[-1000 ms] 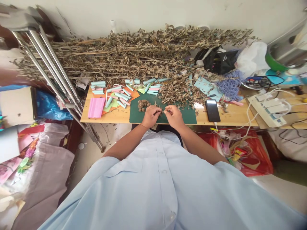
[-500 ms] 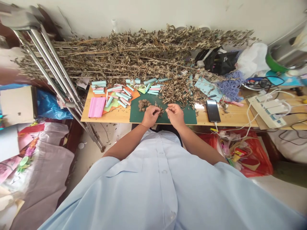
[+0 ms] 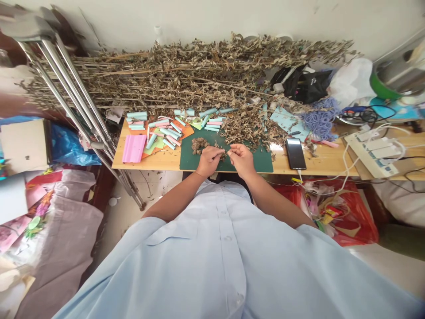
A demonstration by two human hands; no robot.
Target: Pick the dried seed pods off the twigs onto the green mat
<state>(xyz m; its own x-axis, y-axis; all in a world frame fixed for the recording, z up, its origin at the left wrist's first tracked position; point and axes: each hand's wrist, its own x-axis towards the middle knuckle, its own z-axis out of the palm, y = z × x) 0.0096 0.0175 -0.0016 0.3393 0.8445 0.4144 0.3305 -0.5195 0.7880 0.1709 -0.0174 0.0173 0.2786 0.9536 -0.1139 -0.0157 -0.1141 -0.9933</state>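
My left hand and my right hand hover close together over a dark green cutting mat, fingers curled and tips nearly meeting. A small brown bit shows at my left fingertips, too small to identify. Just beyond my left hand lies a heap of dried brown seed clusters. Crumbled dried leaves are scattered on the mat next to my fingertips. A large mound of dried leaves covers the mat's far edge.
Long dried leafy branches lie along the wall behind the wooden table. Pale blue paper rolls and a pink sheet sit to the left, a smartphone to the right. Metal crutches lean at the left.
My right hand drew slightly away from my left, then returned close to it over the mat. The seed cluster heap stays in place.
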